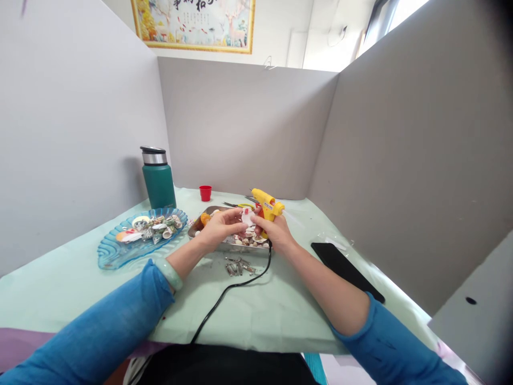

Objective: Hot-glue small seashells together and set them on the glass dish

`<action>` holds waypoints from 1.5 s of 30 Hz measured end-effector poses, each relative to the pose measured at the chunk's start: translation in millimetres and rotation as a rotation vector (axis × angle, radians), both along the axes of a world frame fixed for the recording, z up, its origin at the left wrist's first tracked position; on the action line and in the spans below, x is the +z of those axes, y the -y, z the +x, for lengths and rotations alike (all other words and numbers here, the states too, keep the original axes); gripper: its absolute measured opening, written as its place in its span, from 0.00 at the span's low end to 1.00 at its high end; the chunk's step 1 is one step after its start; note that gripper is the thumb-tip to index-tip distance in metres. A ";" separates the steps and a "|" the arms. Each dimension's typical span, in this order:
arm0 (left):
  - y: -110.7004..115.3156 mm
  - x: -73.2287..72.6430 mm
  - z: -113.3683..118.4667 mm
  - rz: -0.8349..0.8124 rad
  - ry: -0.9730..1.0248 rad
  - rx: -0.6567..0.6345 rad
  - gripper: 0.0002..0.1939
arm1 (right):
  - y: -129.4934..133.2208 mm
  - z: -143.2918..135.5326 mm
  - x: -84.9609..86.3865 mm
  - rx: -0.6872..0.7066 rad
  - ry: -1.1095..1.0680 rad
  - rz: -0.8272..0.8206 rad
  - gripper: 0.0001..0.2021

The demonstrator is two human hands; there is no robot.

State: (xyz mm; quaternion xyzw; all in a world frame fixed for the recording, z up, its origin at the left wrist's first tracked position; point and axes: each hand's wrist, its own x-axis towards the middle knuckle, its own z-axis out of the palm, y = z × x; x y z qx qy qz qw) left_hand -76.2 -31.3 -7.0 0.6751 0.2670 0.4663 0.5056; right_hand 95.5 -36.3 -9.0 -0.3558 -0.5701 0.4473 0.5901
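Note:
A white shell (pixel 248 217) with a red patch is pinched in the fingers of my left hand (pixel 220 229). My right hand (pixel 277 231) grips a yellow hot glue gun (pixel 262 199), its nozzle pointing up and to the left; a clear glue stick sticks out of its back. My right fingertips come close to the shell; I cannot tell whether they touch it. Both hands are over a metal tray (pixel 236 247) full of shells, partly hidden by them. Several small metal clips (pixel 239 266) lie in front of the tray.
On the left, a blue scalloped plate (pixel 110 256) holds shells, with a green bottle (pixel 158 184) behind it. A red cup (pixel 205 193) and yellow-handled scissors (pixel 244 205) are at the back. The black cord (pixel 228 287) runs to the front edge. A black slab (pixel 347 271) lies right.

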 end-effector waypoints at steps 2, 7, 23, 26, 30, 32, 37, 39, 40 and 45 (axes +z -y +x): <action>-0.6 -0.3 -0.9 0.000 -0.007 -0.015 0.24 | -1.7 0.8 -1.6 0.006 0.005 0.011 0.15; 0.1 0.4 -2.5 0.015 -0.034 -0.073 0.17 | -1.2 1.2 -0.5 0.018 -0.015 -0.002 0.15; 1.8 2.9 -3.3 -0.011 -0.105 -0.163 0.17 | -1.9 2.7 -1.7 0.101 0.014 0.010 0.15; 2.7 3.4 -4.4 -0.009 -0.112 -0.210 0.19 | -1.9 4.0 -1.3 0.112 -0.005 0.004 0.16; 2.8 3.2 -4.6 -0.008 -0.103 -0.211 0.19 | -0.9 4.3 -0.6 0.166 -0.012 0.017 0.16; 2.4 2.8 -3.7 -0.005 -0.104 -0.184 0.20 | -0.3 3.9 -0.3 0.172 0.001 0.022 0.15; 2.1 2.8 0.6 -0.006 -0.052 -0.064 0.21 | -0.1 2.8 0.6 0.093 0.002 0.016 0.14; 2.3 3.1 2.2 -0.009 -0.040 -0.007 0.22 | -0.8 2.6 0.5 0.069 -0.004 0.010 0.14; 2.0 3.1 2.7 -0.010 -0.046 0.025 0.23 | -1.2 2.4 0.2 0.061 -0.008 0.005 0.14; -4.2 -1.0 1.8 0.098 -0.249 0.261 0.25 | -4.1 1.5 -1.6 0.027 -0.060 -0.003 0.15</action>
